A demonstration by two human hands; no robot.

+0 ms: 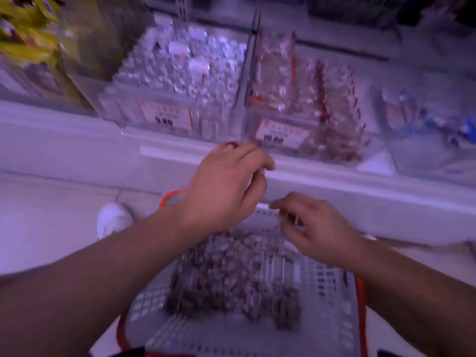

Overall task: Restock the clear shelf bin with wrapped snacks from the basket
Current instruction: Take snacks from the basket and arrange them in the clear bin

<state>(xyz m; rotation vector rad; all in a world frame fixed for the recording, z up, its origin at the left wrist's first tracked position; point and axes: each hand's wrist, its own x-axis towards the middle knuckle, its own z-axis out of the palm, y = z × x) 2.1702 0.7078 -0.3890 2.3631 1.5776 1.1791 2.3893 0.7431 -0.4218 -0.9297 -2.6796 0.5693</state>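
The left hand [226, 186] hovers over the basket [322, 279], fingers curled; its grip is unclear. The right hand [314, 228] pinches a blurred snack [291, 219] near the bin [309, 130].

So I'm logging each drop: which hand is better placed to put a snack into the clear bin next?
Probably the left hand: it is raised at the shelf edge just below the clear bin. The right hand is lower, over the basket. Blur hides what either holds.

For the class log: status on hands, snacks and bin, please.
Left hand curled, contents unclear. Right hand pinching a wrapped snack over basket. Clear bin ahead, nothing blocking.
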